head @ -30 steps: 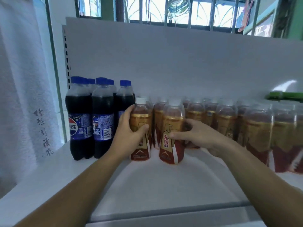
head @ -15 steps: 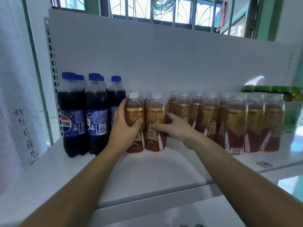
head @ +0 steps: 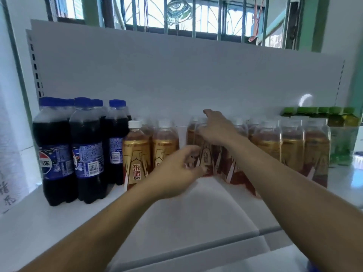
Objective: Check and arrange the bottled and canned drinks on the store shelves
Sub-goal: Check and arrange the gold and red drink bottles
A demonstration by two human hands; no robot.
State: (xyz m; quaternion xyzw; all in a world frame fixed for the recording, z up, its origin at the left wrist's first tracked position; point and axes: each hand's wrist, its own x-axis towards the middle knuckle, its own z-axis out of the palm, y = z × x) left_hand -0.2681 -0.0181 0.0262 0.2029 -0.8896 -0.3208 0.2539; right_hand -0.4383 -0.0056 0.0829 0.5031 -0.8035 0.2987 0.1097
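Head view, looking forward and down along a white store shelf [head: 59, 218] with a white back panel [head: 176, 79]; a barred window [head: 176, 14] is showing above the panel. A cluster of dark cola bottles [head: 78, 152] with blue caps and blue labels is standing upright at the shelf's left end. Just to the right of the cola, two gold-and-red energy drink bottles [head: 135, 154] with white caps are standing side by side, almost touching the nearest cola bottle; a small gap is separating them from a longer row of the same gold-and-red bottles [head: 284, 146], which is running on toward the right. Past that row, at the far right end, green packaged drinks [head: 337, 130] are sitting against the panel.

Both bare forearms are reaching in from the bottom edge. The left hand [head: 176, 171] is hovering in front of the gap, right of the cola, fingers loosely curled and partly spread; it is blurred, and it is gripping nothing that can be made out. The right hand [head: 216, 128] is reaching higher and farther back, palm down, fingers extended over the caps and shoulders of the first bottles in the longer row; whether it is actually clasping a bottle cannot be told.
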